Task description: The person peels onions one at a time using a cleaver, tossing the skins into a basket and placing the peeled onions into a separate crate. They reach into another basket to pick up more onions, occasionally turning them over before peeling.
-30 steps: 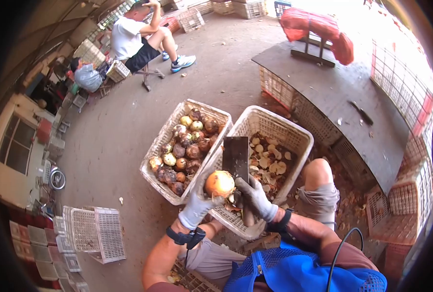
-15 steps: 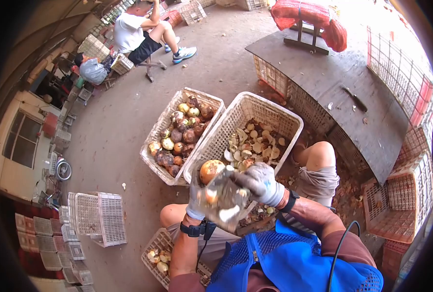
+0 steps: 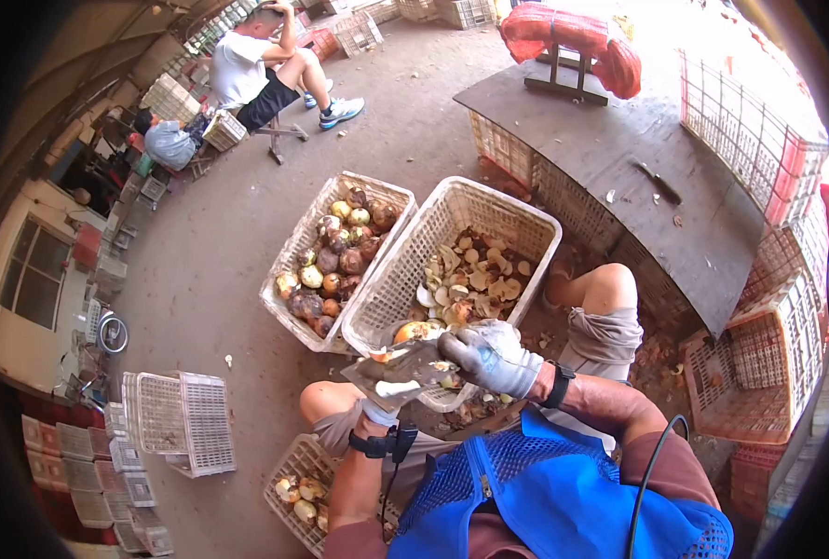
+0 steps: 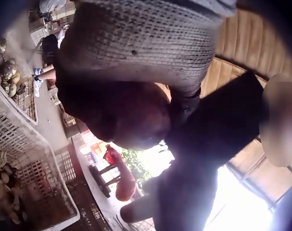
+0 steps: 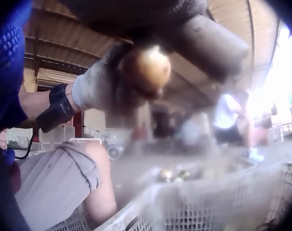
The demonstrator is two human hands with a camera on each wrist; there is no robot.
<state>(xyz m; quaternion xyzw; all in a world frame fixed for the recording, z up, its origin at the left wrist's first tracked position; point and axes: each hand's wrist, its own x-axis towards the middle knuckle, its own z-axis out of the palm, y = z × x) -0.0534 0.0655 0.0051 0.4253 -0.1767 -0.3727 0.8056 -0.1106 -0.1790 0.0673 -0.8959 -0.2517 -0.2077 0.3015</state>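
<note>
In a grey-white work glove, my left hand (image 4: 141, 48) grips a round onion (image 5: 148, 70) with yellow-brown skin. From the head view the hand is mostly hidden behind the cleaver. My right hand (image 3: 496, 359), gloved too, holds the handle (image 5: 208, 48) of a broad cleaver. Its wide dark blade (image 3: 391, 373) is turned over to the left, in front of the onion and left hand, with pale bits on it. Both hands are above the near end of a white plastic crate (image 3: 550, 233) holding onion scraps (image 3: 470, 275).
A crate of whole onions (image 3: 326, 256) stands to the left of the scrap crate. Near the left knee is a basket with trimmed onions (image 3: 305, 498). A knife (image 3: 659, 184) lies on the dark table (image 3: 573, 130) at right. Two people sit on low seats farther off.
The cleaver has swung from upright beside the onion to lying over toward the left, its blade now covering much of the left hand. The right hand has turned with its back upward.
</note>
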